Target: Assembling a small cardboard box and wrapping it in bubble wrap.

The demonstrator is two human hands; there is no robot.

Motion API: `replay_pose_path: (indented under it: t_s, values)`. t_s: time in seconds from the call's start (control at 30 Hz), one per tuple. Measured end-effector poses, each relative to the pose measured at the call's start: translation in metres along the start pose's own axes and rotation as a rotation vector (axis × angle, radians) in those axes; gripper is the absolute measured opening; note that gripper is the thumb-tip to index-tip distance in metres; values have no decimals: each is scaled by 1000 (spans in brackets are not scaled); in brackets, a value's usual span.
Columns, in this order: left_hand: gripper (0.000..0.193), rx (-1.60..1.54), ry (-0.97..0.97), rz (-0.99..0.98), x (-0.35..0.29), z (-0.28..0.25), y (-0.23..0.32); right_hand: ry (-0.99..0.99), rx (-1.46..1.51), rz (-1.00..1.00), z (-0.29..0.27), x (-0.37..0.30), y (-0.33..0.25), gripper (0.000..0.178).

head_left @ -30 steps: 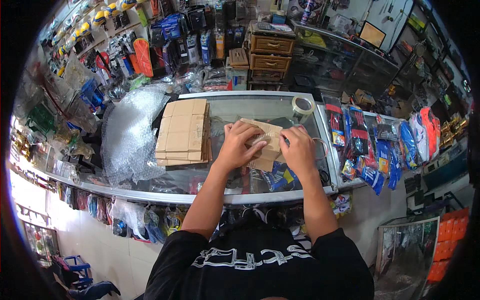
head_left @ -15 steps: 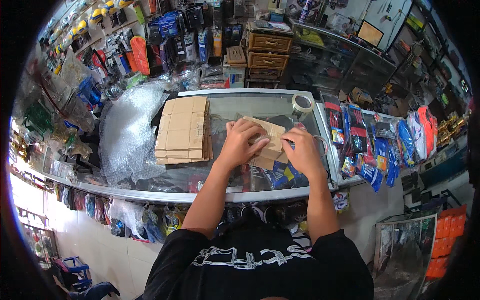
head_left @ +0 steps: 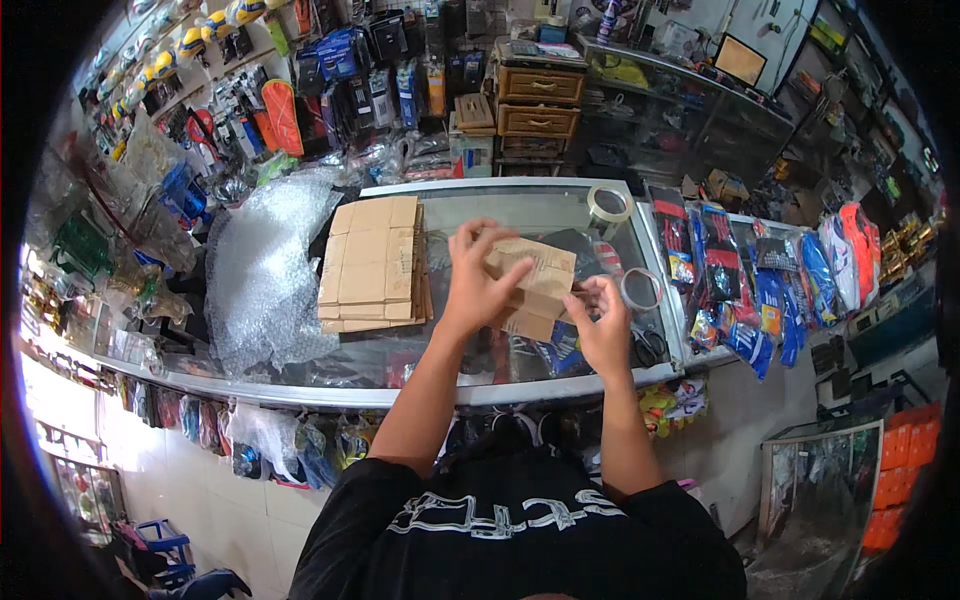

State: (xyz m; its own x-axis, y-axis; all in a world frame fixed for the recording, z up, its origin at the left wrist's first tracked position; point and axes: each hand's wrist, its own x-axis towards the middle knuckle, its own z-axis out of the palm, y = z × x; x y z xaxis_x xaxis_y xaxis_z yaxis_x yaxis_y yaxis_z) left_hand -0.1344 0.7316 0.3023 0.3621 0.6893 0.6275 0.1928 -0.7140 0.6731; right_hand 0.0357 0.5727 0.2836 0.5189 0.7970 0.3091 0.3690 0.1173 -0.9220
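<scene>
A small brown cardboard box (head_left: pixel 545 283) sits over the glass counter in front of me, with a flap at its near side. My left hand (head_left: pixel 478 275) is at the left side of this box, fingers spread and raised, the thumb reaching over its top. At the box's right edge, my right hand (head_left: pixel 603 322) has its fingers curled and its thumb against the cardboard. To the left lies a stack of flattened cardboard boxes (head_left: pixel 370 260), apart from both hands.
Two tape rolls, a wide roll (head_left: pixel 609 205) and a thinner ring (head_left: pixel 641 289), rest on the counter's right side, near black-handled scissors (head_left: pixel 650 346). Bubble wrap (head_left: pixel 270 270) spreads at the left. Bagged goods (head_left: pixel 745 280) lie beyond the counter's right frame (head_left: pixel 655 250).
My left hand has lifted and spread its fingers off the cardboard. My right hand has turned and slid down along the box's right edge, uncovering more of its top.
</scene>
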Motion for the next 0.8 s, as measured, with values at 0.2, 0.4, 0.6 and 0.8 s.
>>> replay_pose_path:
  t_s: [0.2, 0.4, 0.6, 0.8]
  values:
    - [58, -195, -53, -532, 2, -9, -13, 52, 206, 83, 7, 3, 1, 43]
    - [58, -88, -69, -392, -1, -3, -18, 52, 217, 140, 11, 13, -2, 42]
    - [52, -83, -31, -304, -2, -2, -16, 90, 153, 105, 15, 24, 4, 33]
    - [46, -89, -9, -305, -4, 4, -26, 79, 283, 136, 18, 20, 4, 32]
